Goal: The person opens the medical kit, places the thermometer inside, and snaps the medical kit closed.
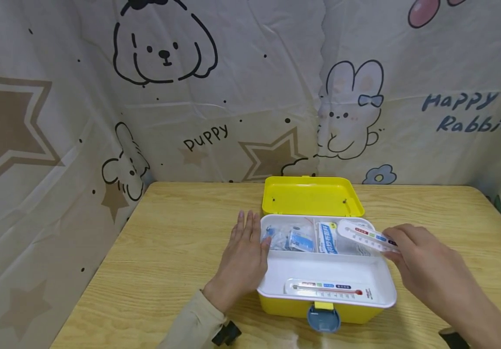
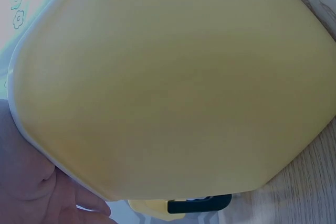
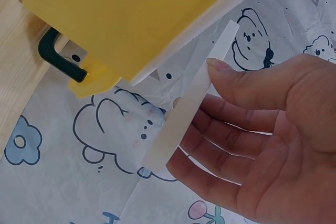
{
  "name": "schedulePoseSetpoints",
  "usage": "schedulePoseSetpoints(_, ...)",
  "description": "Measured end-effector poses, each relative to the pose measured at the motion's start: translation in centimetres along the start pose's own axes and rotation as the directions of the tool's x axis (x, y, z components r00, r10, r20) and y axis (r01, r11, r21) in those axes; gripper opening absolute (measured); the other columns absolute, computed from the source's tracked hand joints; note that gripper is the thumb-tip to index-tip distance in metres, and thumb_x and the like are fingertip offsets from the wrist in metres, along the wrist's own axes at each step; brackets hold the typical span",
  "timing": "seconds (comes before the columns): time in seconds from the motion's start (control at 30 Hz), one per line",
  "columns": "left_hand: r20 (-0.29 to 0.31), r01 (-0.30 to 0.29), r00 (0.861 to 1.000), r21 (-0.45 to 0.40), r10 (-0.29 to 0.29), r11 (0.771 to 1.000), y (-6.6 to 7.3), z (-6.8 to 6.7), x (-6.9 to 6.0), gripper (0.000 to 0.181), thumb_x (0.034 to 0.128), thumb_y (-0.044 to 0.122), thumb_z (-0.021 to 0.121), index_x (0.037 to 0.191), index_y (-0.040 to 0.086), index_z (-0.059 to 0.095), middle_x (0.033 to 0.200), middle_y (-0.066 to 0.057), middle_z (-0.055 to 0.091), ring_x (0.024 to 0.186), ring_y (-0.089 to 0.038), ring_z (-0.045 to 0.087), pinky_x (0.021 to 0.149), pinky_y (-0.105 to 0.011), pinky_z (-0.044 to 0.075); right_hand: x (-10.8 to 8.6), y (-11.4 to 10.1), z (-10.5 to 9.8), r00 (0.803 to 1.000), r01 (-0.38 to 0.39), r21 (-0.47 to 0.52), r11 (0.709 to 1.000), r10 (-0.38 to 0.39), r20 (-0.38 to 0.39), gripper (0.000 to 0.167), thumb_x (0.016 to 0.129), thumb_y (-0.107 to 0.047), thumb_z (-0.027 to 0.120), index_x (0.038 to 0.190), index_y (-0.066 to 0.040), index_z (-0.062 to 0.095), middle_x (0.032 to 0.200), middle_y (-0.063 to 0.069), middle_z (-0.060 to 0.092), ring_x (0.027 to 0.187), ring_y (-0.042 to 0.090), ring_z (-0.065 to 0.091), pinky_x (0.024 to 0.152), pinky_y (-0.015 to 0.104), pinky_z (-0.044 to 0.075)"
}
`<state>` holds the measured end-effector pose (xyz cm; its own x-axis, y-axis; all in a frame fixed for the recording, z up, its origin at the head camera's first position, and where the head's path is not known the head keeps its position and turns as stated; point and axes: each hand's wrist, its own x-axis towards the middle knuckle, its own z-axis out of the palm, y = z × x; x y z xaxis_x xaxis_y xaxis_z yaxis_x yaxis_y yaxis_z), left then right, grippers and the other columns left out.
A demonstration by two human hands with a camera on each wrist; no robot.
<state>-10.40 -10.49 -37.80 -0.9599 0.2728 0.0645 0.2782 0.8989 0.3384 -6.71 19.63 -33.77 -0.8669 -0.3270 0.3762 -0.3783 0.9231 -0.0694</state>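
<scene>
Head view: the right hand (image 1: 427,265) pinches a white thermometer (image 1: 361,235) at one end, above the rear compartments of the box (image 1: 282,306); the left hand (image 1: 243,257), fingers straight, lies against its left side. Probably light, stiff, slick and somewhat fragile — best held by its edges. Right wrist view adds its blank, narrow side — the printed scale shows only from the head.

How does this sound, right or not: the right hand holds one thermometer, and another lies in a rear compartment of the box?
Not quite: the head view shows the other thermometer in the box's wide front compartment. The right hand does hold one thermometer.
</scene>
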Motion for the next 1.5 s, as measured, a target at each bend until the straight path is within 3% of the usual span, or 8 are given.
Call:
schedulePoseSetpoints(0.57,0.003,0.004,1.0,-0.017,-0.004,1.0,-0.1,0.0,0.0,0.061,0.106,0.034,0.027,0.151,-0.006,0.017,0.158,-0.022,0.012,0.146,-0.035,-0.002,0.118,-0.048,0.009,0.6,-1.9,0.4,0.996,0.039,0.033,0.999,-0.042,0.076,0.043,0.072,-0.006,0.084,0.111,-0.001,0.066,0.108,0.015,0.064,0.093,0.033,0.061,0.075,0.051,0.055)
schedulePoseSetpoints(0.83,0.007,0.018,1.0,-0.025,-0.018,1.0,0.0,0.0,0.0,0.06,0.1061,0.033,0.027,0.151,-0.005,0.016,0.158,-0.022,0.012,0.146,-0.034,-0.002,0.118,-0.047,0.01,0.7,-2.5,0.5,0.972,0.025,0.104,0.994,-0.049,0.23,0.036,0.079,-0.017,0.081,0.112,-0.011,0.068,0.113,0.007,0.065,0.097,0.026,0.062,0.08,0.05,0.055)
schedulePoseSetpoints(1.17,0.002,0.017,1.0,-0.041,-0.017,0.999,-0.1,0.1,-0.1,0.06,0.106,0.033,0.028,0.151,-0.005,0.017,0.158,-0.022,0.012,0.147,-0.033,-0.002,0.118,-0.047,0.009,1.3,-3.4,0.6,0.961,0.066,0.17,0.983,-0.109,0.255,0.034,0.079,-0.019,0.081,0.111,-0.016,0.069,0.112,0.001,0.065,0.096,0.019,0.061,0.082,0.046,0.055)
schedulePoseSetpoints(1.5,-0.004,0.016,1.0,-0.053,-0.016,0.998,-0.1,0.2,-0.1,0.059,0.1062,0.032,0.027,0.151,-0.006,0.018,0.158,-0.022,0.012,0.146,-0.034,-0.002,0.118,-0.047,0.01,2.1,-4.4,1.2,0.929,0.086,0.159,0.984,-0.137,0.344,0.031,0.082,-0.022,0.078,0.11,-0.014,0.07,0.111,0.002,0.065,0.097,0.021,0.061,0.082,0.046,0.055)
